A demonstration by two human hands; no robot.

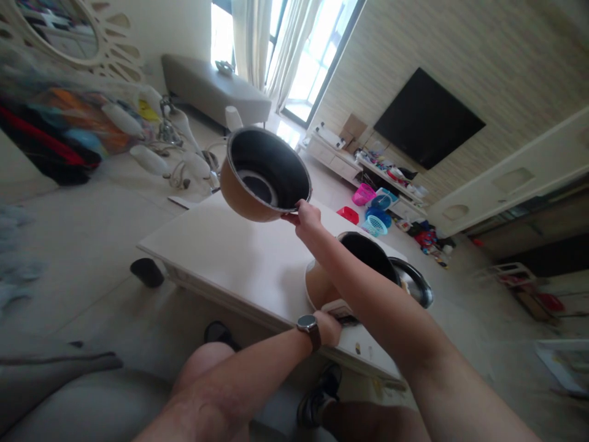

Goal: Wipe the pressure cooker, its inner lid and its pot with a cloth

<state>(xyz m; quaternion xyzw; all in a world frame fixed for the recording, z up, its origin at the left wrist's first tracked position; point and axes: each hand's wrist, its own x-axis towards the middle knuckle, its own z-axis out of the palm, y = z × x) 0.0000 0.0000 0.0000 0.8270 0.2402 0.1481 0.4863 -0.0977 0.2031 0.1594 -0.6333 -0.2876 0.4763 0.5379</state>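
My right hand (pixel 307 217) is closed on the rim of a rice cooker's inner pot (pixel 257 205), brown outside and dark inside. The pot hangs tilted above the white table (pixel 221 248), its mouth turned partly towards me. On the table stands the rice cooker (pixel 317 285), dark inside, with its lid (pixel 416 282) swung open at the right. My left hand (pixel 329 328), below a wristwatch, grips the cooker's front by its panel. My right forearm crosses in front of the cooker and covers part of it; the left fingers show only in part.
A dark bin (pixel 147 272) stands on the floor by the table's left end. Beyond the table are colourful plastic baskets (pixel 376 224) and a low cabinet (pixel 331 156) under a wall television (pixel 427 120). At the left lie bagged items (pixel 69 123) and a white lamp (pixel 150 159).
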